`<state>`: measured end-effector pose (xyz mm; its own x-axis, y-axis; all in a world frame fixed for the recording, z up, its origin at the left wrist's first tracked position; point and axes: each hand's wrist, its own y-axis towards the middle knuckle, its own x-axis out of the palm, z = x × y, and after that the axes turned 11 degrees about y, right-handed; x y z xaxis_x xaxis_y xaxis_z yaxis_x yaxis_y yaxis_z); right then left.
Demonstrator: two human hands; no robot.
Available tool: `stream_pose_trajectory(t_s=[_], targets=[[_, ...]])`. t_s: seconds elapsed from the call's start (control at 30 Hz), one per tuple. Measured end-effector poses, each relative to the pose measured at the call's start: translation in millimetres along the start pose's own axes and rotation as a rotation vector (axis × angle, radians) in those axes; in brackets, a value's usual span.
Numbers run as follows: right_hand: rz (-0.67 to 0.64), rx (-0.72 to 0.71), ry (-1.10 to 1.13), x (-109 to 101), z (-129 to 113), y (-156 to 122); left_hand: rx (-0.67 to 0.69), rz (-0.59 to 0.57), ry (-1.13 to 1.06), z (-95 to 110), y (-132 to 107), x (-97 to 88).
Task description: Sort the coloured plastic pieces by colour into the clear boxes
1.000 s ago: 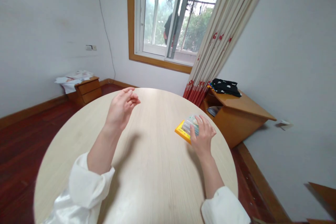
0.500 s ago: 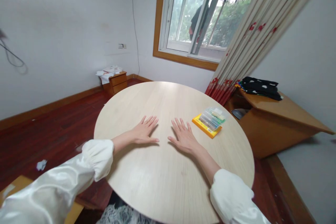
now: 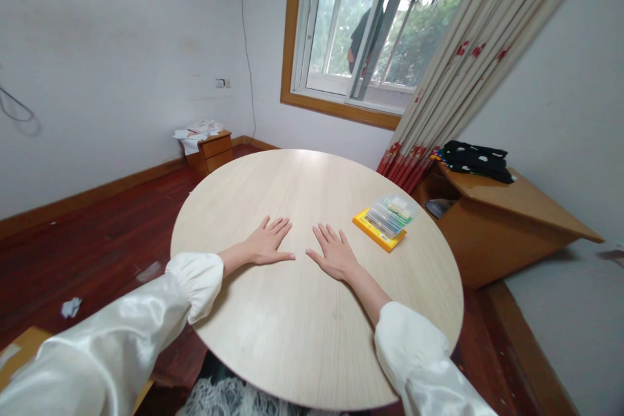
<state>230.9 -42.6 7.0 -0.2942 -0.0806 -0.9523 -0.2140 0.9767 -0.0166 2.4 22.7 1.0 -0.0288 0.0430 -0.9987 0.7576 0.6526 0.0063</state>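
Observation:
My left hand (image 3: pixel 268 242) lies palm down on the round pale wooden table (image 3: pixel 292 325), fingers outstretched and thumb pointing inward. Opposite it, my right hand (image 3: pixel 335 252) rests flat on the same tabletop with its fingers somewhat spread. A narrow gap separates the two thumbs, and neither hand holds anything. To the right of my right hand sits a flat yellow box (image 3: pixel 385 238). On top of that box is a clear plastic case (image 3: pixel 389 216) with small items inside, too small to name; part of it looks green.
A wooden desk (image 3: pixel 497 227) at the right bears folded black cloth (image 3: pixel 475 161). Behind the table are a window (image 3: pixel 361 32) and a long curtain (image 3: pixel 453 71). A small drawer cabinet (image 3: pixel 214 151) with papers stands in the corner. A cardboard box (image 3: pixel 24 351) is at lower left.
My right hand has shifted slightly inward and its fingers are a little closer together. The left hand stays nearly in place. The whole view has moved slightly.

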Motion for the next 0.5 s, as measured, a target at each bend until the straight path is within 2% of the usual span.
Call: stream_pose_trajectory(t_s=[0.5], targets=[[0.003, -0.014, 0.019, 1.2, 1.1, 1.6, -0.012, -0.004, -0.021, 3.8, 0.9, -3.4]])
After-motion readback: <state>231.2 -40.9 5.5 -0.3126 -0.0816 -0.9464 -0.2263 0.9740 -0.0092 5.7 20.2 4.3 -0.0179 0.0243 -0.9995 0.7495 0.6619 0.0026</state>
